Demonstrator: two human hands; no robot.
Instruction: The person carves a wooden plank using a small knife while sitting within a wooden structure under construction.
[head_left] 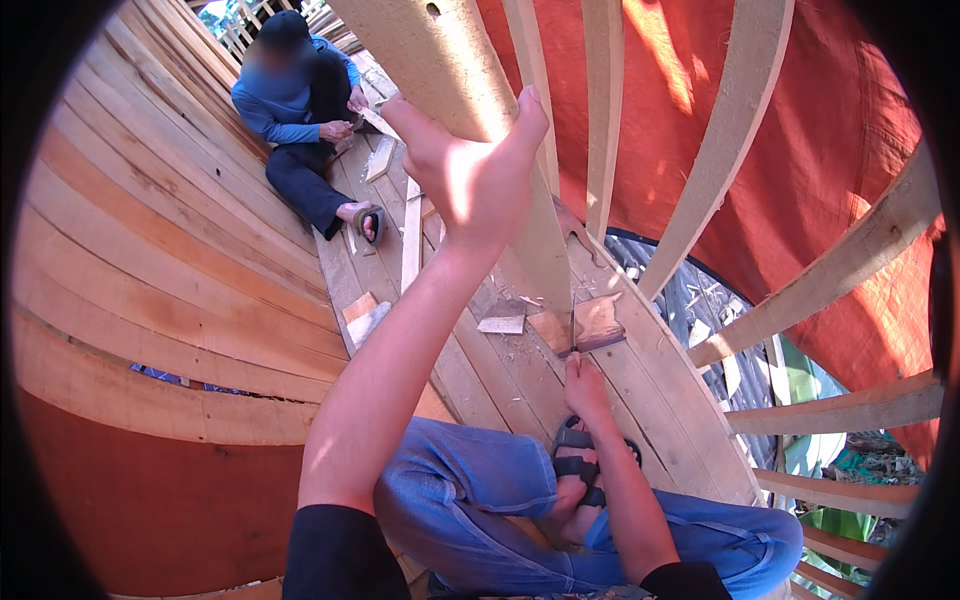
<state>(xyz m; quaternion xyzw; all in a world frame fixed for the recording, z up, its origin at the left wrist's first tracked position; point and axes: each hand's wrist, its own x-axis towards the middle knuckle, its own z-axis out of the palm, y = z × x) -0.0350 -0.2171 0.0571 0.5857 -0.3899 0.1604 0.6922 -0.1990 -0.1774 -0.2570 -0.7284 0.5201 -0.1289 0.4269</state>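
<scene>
A long, broad wooden plank (420, 50) stands on end, tilted, its lower end beside a short wood block (602, 322) on the board floor. My left hand (465, 185) is spread across the plank's face and grips it, thumb toward the right edge and fingers toward the left. Low down, my right hand (584, 385) is closed round the handle of a long-bladed knife (573, 325). Its thin blade appears almost edge-on, over the block and along the plank's lower right edge. The exact blade shape cannot be made out.
Offcuts (501, 325) and shavings lie around the plank's foot. Ahead on the left sits another person (300, 120), handling a wood piece. A curved plank wall (180, 240) rises left; upright ribs (730, 130) and a red tarp (840, 110) stand right. My sandalled foot (575, 465) is near the knife.
</scene>
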